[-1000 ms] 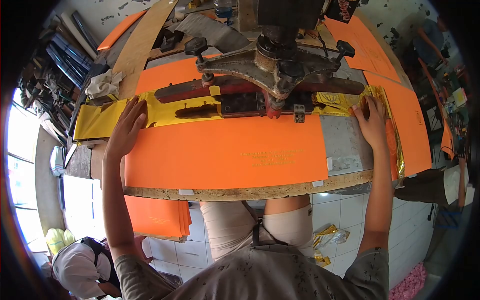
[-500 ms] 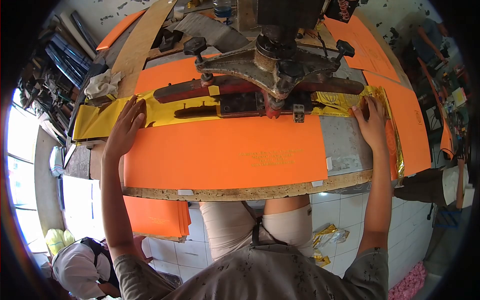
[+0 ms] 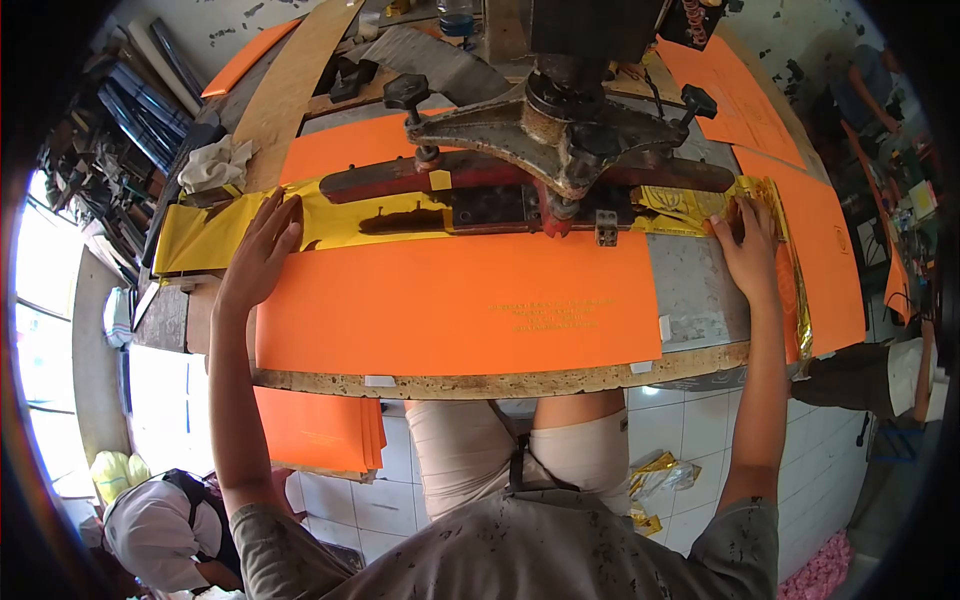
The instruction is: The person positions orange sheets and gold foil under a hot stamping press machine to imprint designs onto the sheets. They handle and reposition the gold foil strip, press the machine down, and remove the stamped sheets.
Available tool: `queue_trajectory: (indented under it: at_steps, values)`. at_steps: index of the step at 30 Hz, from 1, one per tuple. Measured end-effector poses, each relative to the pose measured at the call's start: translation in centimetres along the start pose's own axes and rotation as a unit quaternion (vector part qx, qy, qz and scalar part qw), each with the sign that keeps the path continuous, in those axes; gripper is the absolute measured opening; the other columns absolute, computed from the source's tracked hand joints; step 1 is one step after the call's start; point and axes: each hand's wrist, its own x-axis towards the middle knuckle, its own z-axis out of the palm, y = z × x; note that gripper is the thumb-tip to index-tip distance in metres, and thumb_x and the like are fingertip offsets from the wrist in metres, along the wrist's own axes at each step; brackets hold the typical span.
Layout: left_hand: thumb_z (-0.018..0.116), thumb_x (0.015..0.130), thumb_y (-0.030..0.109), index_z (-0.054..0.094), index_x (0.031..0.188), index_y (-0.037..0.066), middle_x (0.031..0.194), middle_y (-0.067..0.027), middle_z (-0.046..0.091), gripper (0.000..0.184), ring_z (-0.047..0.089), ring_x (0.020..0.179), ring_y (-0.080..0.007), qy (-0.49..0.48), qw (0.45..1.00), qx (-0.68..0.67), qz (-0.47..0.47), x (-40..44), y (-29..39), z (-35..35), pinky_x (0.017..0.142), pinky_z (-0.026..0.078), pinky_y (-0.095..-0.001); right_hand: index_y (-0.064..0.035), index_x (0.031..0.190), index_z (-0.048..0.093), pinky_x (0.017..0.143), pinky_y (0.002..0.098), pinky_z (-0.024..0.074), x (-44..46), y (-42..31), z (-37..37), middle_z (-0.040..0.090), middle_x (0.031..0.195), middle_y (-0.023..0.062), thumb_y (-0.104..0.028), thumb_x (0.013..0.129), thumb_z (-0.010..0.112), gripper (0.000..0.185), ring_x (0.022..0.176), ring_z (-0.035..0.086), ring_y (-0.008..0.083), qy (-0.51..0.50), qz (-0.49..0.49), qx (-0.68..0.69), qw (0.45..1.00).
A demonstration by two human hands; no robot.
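Note:
My left hand rests with its fingers stretched out on the left part of a gold foil strip. At the strip's right part lies my right hand, its fingers apart on the crumpled foil. Between my hands, a black and red metal press head stands over the foil. Under the foil an orange sheet lies on the grey bed, with small gold lettering at its right front. Whether the press head touches the foil is hidden.
More orange sheets lie at the right, and a stack of them sits below the front edge. A white cloth is at the back left. One person is at the lower left, another at the upper right.
The whole view has shifted slightly, so the table and press appear a little further right. Both hands stay on the foil in much the same places.

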Motion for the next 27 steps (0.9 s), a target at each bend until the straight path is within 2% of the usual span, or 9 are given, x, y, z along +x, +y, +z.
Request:
queue_trajectory:
  at_steps: [21,27]
  values:
    - [0.043,0.109,0.045,0.047,0.154,0.010,0.169,-0.0122,0.029,0.058,0.024,0.157,-0.0317,-0.017,1.000,0.015,-0.005,0.40,-0.69,0.22,0.125,0.024,-0.0423,0.0025,0.139,0.057,0.114,0.0468,0.0379,-0.27,-0.11,-0.38,0.052,0.142,0.0190,-0.049,0.097,0.066,0.067,0.135,0.047,0.0369,0.007,0.009,0.005,1.000]
    - [0.044,0.108,0.044,0.048,0.153,0.009,0.168,-0.0128,0.031,0.057,0.029,0.155,-0.0331,-0.014,1.000,0.006,-0.005,0.15,-0.19,-0.07,0.123,0.028,-0.0430,0.0005,0.141,0.056,0.116,0.0477,0.0348,0.02,0.15,-0.10,0.050,0.145,0.0180,-0.050,0.098,0.064,0.067,0.139,0.044,0.0367,-0.008,0.012,-0.015,1.000]
